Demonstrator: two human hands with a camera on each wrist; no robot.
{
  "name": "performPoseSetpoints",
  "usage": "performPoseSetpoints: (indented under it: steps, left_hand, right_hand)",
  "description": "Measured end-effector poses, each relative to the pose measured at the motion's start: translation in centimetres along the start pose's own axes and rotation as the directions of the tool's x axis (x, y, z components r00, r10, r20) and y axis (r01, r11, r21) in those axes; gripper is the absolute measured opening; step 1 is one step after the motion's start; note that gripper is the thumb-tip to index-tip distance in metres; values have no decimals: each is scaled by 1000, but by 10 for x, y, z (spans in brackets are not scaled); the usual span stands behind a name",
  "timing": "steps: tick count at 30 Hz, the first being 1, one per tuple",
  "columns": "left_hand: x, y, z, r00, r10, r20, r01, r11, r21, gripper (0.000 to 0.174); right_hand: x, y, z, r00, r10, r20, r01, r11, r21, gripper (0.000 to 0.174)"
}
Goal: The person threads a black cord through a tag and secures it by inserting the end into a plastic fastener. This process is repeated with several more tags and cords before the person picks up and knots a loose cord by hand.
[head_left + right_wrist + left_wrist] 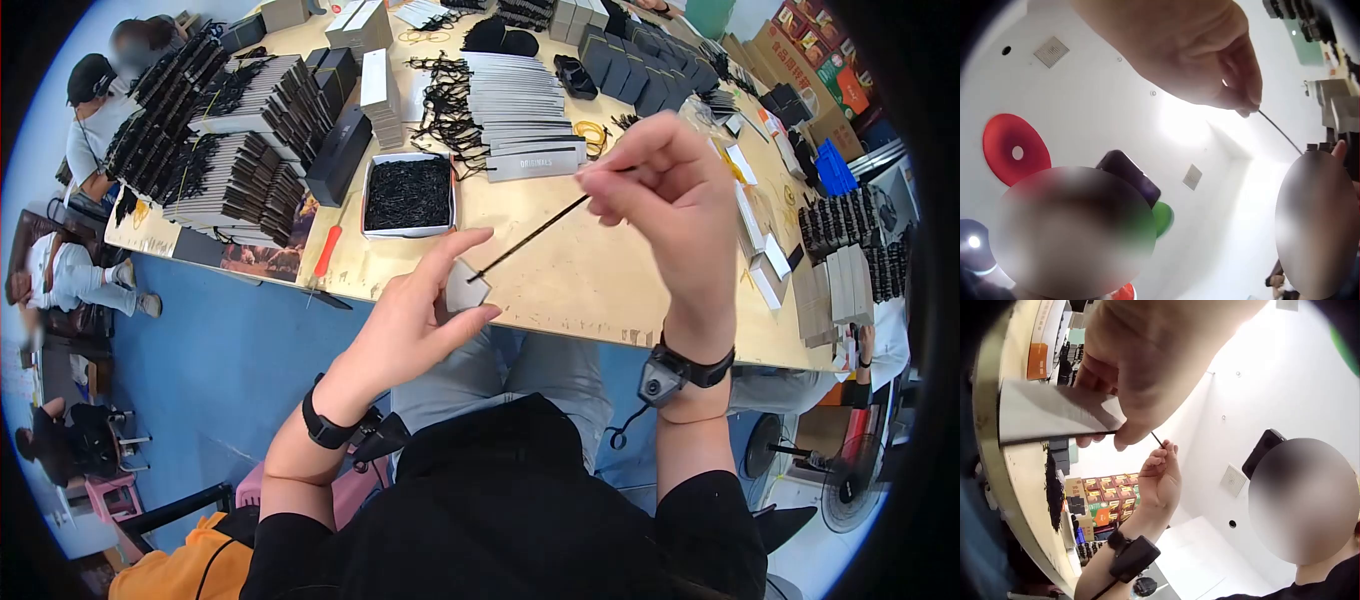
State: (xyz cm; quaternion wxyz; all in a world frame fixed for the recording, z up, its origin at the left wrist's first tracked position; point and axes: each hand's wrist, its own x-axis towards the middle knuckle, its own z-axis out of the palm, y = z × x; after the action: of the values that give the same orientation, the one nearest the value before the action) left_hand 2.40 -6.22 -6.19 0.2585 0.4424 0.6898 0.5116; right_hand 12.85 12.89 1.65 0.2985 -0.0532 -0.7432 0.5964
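My left hand (pixel 408 318) grips a light grey flat tag (pixel 463 288) between thumb and fingers, over the table's front edge. In the left wrist view the tag (pixel 1044 415) appears long and flat, partly covered by the hand. From the tag's end a thin black cord (pixel 530 238) runs up to the right in a straight line. Its far end is pinched by the thumb and fingers of my right hand (pixel 680 195), raised above the table. The right wrist view also shows the cord (pixel 1280 132) leaving those fingertips.
A white box (pixel 405 234) full of black cords stands behind my left hand. Beyond it lies a row of grey corded tags (pixel 525 110). Tall tag stacks (pixel 235 185) and a red-handled tool (pixel 327 250) are at left. Dark boxes (pixel 640 65) stand at the back.
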Motion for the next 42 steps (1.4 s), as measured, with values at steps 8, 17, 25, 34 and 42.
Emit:
performPoseSetpoints:
  steps: [8,17,25,34,42]
  left_hand:
    - [10,10,20,958,33,286,36,972,-231,29]
    - [39,-2,31,940,-137,-312,-209,490,-846,13]
    - [89,-17,4,883,-317,-346,-70,640,-765,28]
    - [175,-62,-52,927,-44,-372,169,935,312,20]
    - [88,-39,-56,968,53,-246,129,735,665,13]
  right_hand:
    - [32,8,50,886,-383,262,386,922,45,18]
    - [-15,40,19,949,-14,314,127,931,-343,36]
    - [22,82,-46,905,371,207,-283,890,-357,17]
    - [75,172,-43,953,207,220,-54,833,-550,19]
    - [21,105,-113,966,143,-217,-260,540,-800,23]
